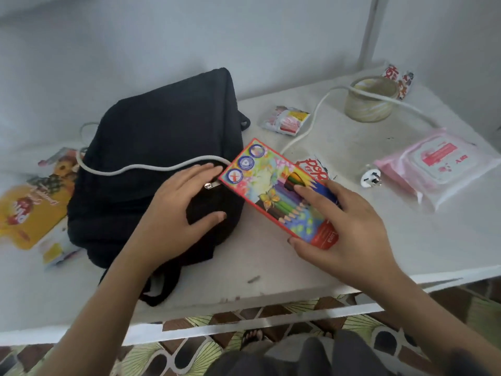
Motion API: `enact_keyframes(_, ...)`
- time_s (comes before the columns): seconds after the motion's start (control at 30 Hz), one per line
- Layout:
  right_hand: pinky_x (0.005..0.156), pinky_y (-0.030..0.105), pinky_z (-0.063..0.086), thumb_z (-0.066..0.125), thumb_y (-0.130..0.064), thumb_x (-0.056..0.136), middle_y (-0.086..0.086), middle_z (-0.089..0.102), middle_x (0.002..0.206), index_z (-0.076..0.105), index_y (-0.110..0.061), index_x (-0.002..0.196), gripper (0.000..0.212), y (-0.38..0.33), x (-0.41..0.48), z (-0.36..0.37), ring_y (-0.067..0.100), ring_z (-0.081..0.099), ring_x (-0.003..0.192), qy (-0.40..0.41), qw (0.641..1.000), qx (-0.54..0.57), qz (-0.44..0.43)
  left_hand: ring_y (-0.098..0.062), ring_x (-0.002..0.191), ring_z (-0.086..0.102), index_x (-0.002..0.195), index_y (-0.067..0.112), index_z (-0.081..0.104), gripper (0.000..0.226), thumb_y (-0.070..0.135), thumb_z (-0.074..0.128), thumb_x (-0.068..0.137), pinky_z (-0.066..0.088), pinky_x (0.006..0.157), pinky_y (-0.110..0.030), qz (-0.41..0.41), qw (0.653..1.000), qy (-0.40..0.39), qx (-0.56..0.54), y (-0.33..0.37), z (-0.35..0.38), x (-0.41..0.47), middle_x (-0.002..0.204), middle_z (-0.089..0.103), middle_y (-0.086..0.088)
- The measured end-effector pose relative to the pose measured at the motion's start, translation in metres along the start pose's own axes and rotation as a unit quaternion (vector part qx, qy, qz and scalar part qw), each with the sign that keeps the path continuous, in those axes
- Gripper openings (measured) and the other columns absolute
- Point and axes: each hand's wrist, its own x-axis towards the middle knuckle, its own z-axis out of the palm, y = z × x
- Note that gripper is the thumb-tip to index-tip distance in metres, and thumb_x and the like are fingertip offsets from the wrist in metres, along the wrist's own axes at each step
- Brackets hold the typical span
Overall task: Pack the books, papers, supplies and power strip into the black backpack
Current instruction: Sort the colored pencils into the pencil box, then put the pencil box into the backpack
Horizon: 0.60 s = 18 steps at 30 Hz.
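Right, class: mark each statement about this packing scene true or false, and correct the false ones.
1. The right hand grips the pencil box. True.
2. The cable runs under the backpack. False: it lies across the top of it.
3. The left hand rests on the backpack. True.
4. The plug is inside the backpack. False: it lies on the table, beside the pink pack.
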Motion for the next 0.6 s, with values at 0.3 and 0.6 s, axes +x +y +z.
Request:
enact_keyframes(0.3, 0.086, 0.039, 0.047, 0.052, -0.062, 0.070, 0.019, 0.058, 0.123, 0.059, -0.025, 0.128, 0.070, -0.054, -0.001, 0.050, 0.036, 0.059, 0.102, 0.143, 0.972, -0.042, 0.180, 0.002, 0.134, 0.032, 0.138, 0.030, 0.045, 0.060, 0.061, 0.043, 0.087, 0.017, 0.115, -0.027, 0.077, 0.992, -0.095, 0.015, -0.079, -0.025, -0.039, 0.141, 0.046, 0.014)
enact_keyframes(0.6, 0.100, 0.040, 0.034, 0.057, -0.057, 0.070, 0.017, 0.051, 0.130, 0.052, -0.028, 0.134, 0.070, -0.105, -0.014, 0.085, 0.036, 0.049, 0.114, 0.188, 0.931, -0.054, 0.307, 0.004, 0.134, 0.032, 0.139, 0.033, 0.042, 0.073, 0.061, 0.060, 0.074, 0.015, 0.115, -0.026, 0.178, 0.972, -0.154, -0.022, -0.115, -0.030, -0.048, 0.139, 0.047, 0.018)
